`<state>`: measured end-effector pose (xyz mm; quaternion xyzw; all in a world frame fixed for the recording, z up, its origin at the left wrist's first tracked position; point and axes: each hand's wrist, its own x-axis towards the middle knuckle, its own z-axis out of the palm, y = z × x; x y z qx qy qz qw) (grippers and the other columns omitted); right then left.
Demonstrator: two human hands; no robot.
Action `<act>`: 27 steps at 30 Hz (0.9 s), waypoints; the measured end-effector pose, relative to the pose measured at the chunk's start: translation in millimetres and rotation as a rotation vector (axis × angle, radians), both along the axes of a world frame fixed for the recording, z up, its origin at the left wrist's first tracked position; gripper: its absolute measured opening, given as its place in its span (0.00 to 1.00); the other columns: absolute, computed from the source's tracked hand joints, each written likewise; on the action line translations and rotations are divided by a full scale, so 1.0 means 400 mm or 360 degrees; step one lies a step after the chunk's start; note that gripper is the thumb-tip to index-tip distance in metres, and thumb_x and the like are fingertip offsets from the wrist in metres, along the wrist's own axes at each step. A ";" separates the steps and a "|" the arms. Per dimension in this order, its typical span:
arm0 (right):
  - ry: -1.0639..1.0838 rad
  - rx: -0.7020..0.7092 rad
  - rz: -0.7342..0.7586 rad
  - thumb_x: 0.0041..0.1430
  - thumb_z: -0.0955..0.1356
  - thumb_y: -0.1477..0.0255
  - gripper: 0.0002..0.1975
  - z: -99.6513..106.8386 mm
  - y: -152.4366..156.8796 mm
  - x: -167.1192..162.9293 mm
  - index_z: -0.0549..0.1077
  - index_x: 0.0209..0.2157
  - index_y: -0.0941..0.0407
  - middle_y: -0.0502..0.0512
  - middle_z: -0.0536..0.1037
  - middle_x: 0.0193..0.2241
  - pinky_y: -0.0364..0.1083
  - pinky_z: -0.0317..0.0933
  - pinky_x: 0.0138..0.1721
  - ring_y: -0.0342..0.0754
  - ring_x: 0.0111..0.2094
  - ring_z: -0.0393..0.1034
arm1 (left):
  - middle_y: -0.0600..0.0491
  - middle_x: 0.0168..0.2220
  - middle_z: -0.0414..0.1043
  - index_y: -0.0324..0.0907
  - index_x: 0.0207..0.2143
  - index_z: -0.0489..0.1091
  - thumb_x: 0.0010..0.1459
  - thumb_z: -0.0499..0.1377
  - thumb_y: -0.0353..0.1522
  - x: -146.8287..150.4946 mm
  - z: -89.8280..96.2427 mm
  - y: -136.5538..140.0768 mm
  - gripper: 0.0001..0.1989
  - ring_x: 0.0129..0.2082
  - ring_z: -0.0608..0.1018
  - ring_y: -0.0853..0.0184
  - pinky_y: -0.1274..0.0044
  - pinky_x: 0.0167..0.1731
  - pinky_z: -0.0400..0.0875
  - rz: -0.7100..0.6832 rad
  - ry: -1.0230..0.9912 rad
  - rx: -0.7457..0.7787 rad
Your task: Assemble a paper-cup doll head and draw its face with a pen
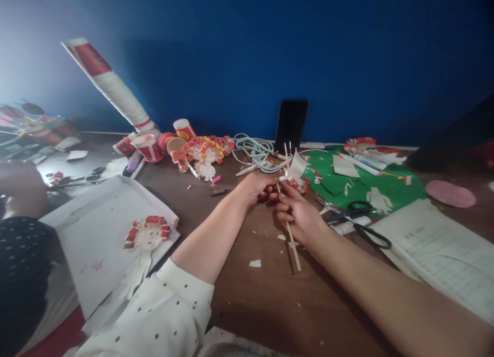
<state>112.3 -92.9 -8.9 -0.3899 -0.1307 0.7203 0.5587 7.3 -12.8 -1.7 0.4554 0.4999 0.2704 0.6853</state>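
A thin wooden stick (295, 254) slants up from the brown tabletop side into my right hand (303, 213), whose fingers are wrapped round it. At the stick's upper end, the fingers of my left hand (257, 187) are pinched together, touching or very near my right fingertips. What the left fingers hold is partly hidden; the stick's tip shows between them. Just beyond both hands is a curved white and red piece of cut paper cup (298, 167). I cannot tell whether it is joined to the stick. White paper scraps (255, 263) lie below the hands.
Black scissors (360, 220) and a green sheet (328, 174) lie right, beside papers (436, 249). Behind stand a phone (292, 124), a coiled cable (257, 150), paper cups (148, 147) and paper dolls (206, 159). At left, a white board (100, 233) and another person's arm (21, 184).
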 end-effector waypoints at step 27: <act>0.0169 -0.0076 0.0047 0.52 0.63 0.85 0.12 0.007 -0.006 0.000 0.67 0.36 0.56 0.50 0.70 0.25 0.29 0.43 0.12 0.32 0.16 0.54 | 0.60 0.13 0.59 0.40 0.21 0.66 0.49 0.62 0.31 0.002 -0.038 0.010 0.09 0.12 0.59 0.78 0.81 0.13 0.48 0.0116 0.0311 0.0258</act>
